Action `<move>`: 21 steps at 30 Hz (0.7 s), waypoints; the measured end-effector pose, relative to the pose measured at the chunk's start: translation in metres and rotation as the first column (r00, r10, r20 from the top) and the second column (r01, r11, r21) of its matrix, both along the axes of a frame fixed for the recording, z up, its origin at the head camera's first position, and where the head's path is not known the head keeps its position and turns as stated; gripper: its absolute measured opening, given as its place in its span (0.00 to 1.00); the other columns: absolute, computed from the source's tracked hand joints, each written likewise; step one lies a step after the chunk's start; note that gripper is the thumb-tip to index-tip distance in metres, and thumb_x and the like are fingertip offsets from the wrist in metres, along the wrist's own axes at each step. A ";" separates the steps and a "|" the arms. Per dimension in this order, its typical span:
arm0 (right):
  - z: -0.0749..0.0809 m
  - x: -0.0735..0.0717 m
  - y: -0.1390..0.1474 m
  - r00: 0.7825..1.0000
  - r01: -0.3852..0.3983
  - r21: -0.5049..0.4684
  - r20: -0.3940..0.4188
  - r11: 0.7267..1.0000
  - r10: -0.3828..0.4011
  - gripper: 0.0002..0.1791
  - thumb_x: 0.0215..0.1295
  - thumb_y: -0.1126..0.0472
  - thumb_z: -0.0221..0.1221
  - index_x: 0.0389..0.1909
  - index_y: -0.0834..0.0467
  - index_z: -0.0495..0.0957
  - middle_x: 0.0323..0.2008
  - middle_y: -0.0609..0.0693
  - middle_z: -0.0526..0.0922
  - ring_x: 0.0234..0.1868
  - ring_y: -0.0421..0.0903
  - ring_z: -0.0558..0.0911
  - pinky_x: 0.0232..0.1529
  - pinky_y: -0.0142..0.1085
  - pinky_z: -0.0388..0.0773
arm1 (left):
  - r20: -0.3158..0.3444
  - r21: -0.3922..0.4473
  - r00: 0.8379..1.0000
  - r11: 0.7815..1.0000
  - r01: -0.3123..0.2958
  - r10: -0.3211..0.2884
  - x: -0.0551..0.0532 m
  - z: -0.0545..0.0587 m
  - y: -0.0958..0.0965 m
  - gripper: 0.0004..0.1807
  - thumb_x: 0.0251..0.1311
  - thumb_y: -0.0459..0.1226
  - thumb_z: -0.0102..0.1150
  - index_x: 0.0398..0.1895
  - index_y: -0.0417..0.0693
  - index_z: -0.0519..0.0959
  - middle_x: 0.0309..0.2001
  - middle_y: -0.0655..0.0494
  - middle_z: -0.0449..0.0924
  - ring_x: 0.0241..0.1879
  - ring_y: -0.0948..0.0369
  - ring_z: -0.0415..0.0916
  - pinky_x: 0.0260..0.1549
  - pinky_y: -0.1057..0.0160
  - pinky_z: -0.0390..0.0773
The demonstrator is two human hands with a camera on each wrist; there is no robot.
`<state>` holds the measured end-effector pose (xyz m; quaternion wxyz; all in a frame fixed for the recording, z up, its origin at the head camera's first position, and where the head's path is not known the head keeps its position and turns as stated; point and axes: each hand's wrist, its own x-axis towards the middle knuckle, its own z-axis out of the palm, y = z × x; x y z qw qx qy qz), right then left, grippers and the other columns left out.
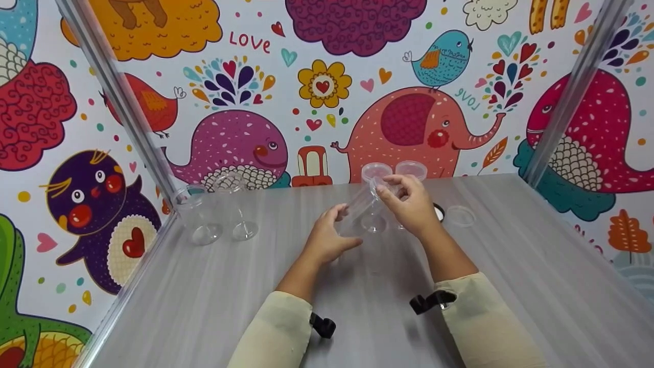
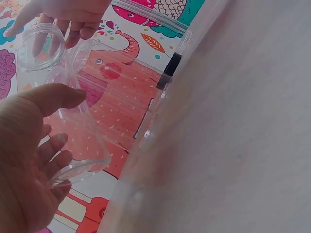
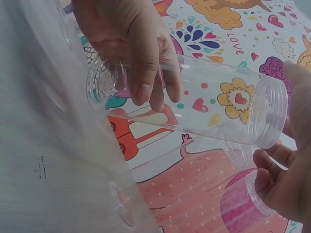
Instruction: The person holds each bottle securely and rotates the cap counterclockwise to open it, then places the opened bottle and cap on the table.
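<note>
A clear, cylindrical plastic jar (image 3: 204,97) is tilted in the air between the two hands. My left hand (image 1: 329,237) grips its lower end, thumb on one side and fingers round the other, as the left wrist view shows. At the raised upper end, my right hand (image 1: 409,202) pinches the clear ringed rim (image 3: 269,114) between thumb and fingers; its other fingers are loosely bent beside it. Whether that ring is a separate lid I cannot tell. Behind the hands stand two more clear jars, one with its base (image 1: 374,223) showing and another with its top (image 1: 411,169) visible, partly hidden.
Two clear jars (image 1: 202,217) (image 1: 239,209) stand upright at the back left by the printed wall. To the right of the right hand lie a clear round lid (image 1: 461,216) and a black-rimmed disc (image 1: 439,212), partly covered. Metal posts (image 1: 577,97) frame the corners.
</note>
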<state>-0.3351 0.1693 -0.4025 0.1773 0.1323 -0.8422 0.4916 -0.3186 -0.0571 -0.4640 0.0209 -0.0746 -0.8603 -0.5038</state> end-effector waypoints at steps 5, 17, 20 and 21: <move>0.000 0.002 0.001 0.999 -0.036 -0.004 0.002 0.999 0.036 0.20 0.72 0.48 0.66 0.61 0.51 0.84 0.57 0.56 0.81 0.47 0.48 0.77 0.43 0.37 0.80 | -0.013 -0.007 1.000 1.000 0.010 -0.010 0.000 0.000 0.000 0.50 0.50 0.48 0.84 0.78 0.66 0.68 0.73 0.61 0.76 0.74 0.54 0.73 0.71 0.40 0.78; 0.000 0.003 0.003 0.989 -0.147 -0.120 -0.041 0.982 0.143 0.23 0.69 0.67 0.57 0.62 0.50 0.85 0.66 0.51 0.80 0.66 0.55 0.79 0.55 0.41 0.80 | -0.028 -0.003 0.999 1.000 0.024 -0.024 -0.001 0.000 -0.002 0.49 0.51 0.47 0.84 0.77 0.64 0.69 0.72 0.59 0.76 0.73 0.53 0.73 0.73 0.38 0.76; 0.000 0.003 0.003 0.989 -0.139 -0.110 -0.068 0.984 0.132 0.20 0.72 0.62 0.59 0.63 0.52 0.84 0.66 0.53 0.80 0.64 0.53 0.79 0.54 0.40 0.78 | -0.028 0.002 0.999 1.000 0.027 -0.027 -0.001 0.000 -0.001 0.49 0.51 0.47 0.84 0.77 0.65 0.69 0.72 0.59 0.76 0.74 0.53 0.73 0.73 0.38 0.76; 0.000 0.003 0.003 0.990 -0.125 -0.100 -0.074 0.987 0.118 0.20 0.72 0.60 0.60 0.63 0.52 0.84 0.65 0.53 0.80 0.62 0.51 0.79 0.53 0.41 0.78 | -0.028 0.005 0.999 1.000 0.029 -0.028 -0.001 0.001 -0.001 0.49 0.51 0.47 0.84 0.77 0.65 0.69 0.72 0.60 0.76 0.74 0.53 0.72 0.73 0.38 0.76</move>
